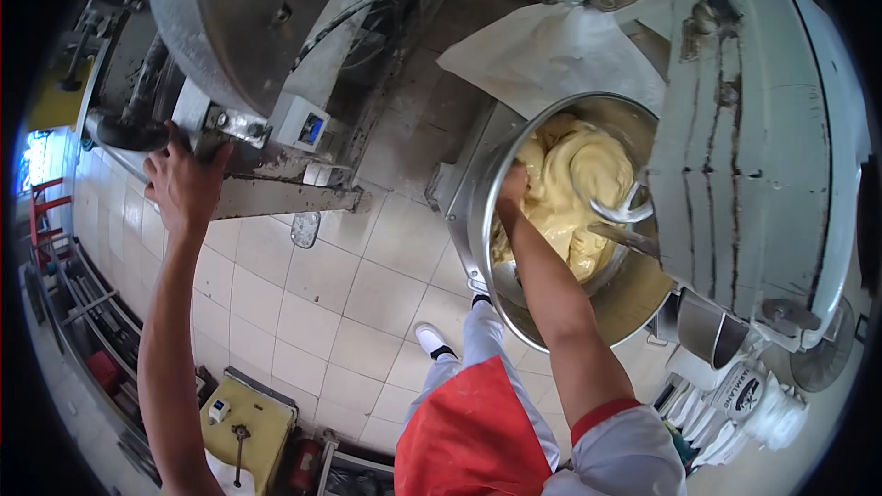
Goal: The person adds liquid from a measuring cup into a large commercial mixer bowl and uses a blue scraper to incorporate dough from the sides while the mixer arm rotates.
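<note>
My left hand rests on the metal frame of a machine beside its dark handle, fingers apart and bent over the edge. My right hand is down inside a large steel mixer bowl, at the left side of soft yellow dough; its fingers are hidden. A curved steel hook dips into the dough from the pale mixer body on the right.
A steel drum stands upper left. A white sheet lies behind the bowl. Steel containers and white bags are lower right. A yellow machine and red extinguisher stand lower left. My feet are on tiles.
</note>
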`<state>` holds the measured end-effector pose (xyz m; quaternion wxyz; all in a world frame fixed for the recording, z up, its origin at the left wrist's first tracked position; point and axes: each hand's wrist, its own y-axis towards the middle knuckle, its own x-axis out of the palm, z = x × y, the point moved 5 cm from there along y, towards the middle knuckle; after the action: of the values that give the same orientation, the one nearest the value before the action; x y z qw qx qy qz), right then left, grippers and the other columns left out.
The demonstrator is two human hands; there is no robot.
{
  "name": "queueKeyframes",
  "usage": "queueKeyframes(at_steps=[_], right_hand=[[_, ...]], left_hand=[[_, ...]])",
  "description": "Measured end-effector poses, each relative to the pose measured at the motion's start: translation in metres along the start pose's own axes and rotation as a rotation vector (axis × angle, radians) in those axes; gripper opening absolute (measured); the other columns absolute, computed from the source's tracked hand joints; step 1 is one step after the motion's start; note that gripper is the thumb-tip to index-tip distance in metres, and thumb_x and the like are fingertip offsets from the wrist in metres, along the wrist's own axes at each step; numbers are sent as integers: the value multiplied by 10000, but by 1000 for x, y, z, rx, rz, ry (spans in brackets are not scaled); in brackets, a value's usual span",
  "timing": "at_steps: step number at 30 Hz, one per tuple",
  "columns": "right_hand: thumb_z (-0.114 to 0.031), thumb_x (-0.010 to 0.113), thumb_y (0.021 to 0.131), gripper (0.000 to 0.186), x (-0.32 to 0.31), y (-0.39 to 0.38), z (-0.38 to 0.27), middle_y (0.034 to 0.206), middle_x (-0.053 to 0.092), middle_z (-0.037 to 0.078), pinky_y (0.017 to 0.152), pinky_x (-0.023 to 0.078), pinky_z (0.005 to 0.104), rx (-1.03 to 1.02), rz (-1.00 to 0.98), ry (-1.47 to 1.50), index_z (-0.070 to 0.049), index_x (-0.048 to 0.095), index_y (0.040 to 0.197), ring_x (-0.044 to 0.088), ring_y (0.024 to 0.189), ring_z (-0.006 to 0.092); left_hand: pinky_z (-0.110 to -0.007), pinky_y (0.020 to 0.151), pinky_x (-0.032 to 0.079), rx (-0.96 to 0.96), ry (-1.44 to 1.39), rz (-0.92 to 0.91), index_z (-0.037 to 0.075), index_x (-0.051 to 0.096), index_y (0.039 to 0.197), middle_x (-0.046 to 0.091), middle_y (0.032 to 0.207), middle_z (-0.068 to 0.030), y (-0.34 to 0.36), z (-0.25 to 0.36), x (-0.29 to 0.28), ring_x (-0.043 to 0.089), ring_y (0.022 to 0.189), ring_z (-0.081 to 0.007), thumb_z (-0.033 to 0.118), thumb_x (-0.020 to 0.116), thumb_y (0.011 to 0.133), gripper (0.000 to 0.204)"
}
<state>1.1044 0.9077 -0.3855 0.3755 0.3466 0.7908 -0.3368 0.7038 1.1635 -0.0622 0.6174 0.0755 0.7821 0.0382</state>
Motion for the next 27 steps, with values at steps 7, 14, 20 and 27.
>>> queueKeyframes(at_steps=[7,14,20,27], right_hand=[[-150,570,795,181,-17,-60,29,837,654,202,714,503,413,-651,-543,-442,2,608,886,649,810,334],[-51,638,818,322,-198,-196,57,1104,650,153,912,460,394,-210,-1138,336,-6,629,1137,607,1061,279],[-146,612,823,240,-70,-27,9,1003,617,130,760,435,364,317,-60,748,-10,613,1021,546,854,242],[-115,555,828,225,-59,-73,7,889,644,207,733,466,408,88,-38,489,44,605,978,603,796,310]], left_hand=[[-584,928,374,-39,13,-90,94,297,1460,426,1371,-183,7,-6,-9,389,1245,-394,535,712,736,944],[-572,970,336,-61,-23,-88,97,285,1467,420,1402,-182,9,-1,-9,359,1286,-390,492,728,729,947],[-556,976,312,-39,-20,-94,82,280,1464,418,1411,-192,15,15,-13,363,1287,-391,515,726,713,974],[-557,953,337,-63,-11,-180,66,294,1451,412,1411,-207,16,12,-6,364,1288,-400,536,717,716,969]])
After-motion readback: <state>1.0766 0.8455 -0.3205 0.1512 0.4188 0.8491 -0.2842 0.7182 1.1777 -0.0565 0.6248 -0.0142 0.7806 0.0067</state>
